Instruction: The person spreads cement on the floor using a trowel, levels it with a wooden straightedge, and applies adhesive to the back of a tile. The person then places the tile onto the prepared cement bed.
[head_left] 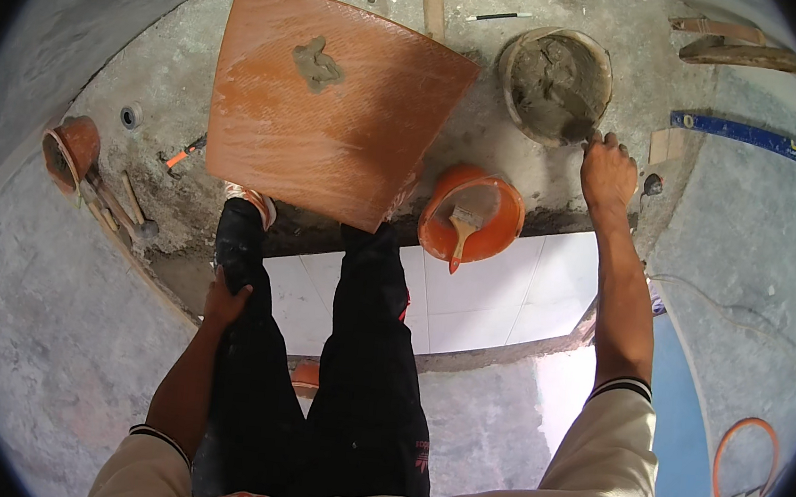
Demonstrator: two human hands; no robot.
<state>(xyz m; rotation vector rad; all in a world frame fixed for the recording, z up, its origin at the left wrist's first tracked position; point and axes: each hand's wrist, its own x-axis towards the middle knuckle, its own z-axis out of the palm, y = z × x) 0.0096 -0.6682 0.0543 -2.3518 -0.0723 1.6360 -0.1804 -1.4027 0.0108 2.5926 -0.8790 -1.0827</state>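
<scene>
My right hand (608,172) is closed round the handle of a trowel, at the rim of a round bucket (508,92) of grey mortar (557,78). The trowel's dark blade (576,130) dips into the mortar; its handle is mostly hidden in my fist. My left hand (226,300) rests on my left leg below the knee, thumb apart, other fingers partly hidden. Before my feet is a large orange-brown tile (332,139), ribbed face up, with one dab of mortar (317,63). Right of it, an orange bucket (510,230) holds greyish liquid and a paintbrush (462,235).
A blue spirit level (758,135) lies at the right, below wooden pieces (741,56). To the left are a tipped orange bucket (75,149), a tape roll (131,115) and an orange-handled tool (184,152). White tiles (480,289) cover the step below. An orange hose (721,447) loops at lower right.
</scene>
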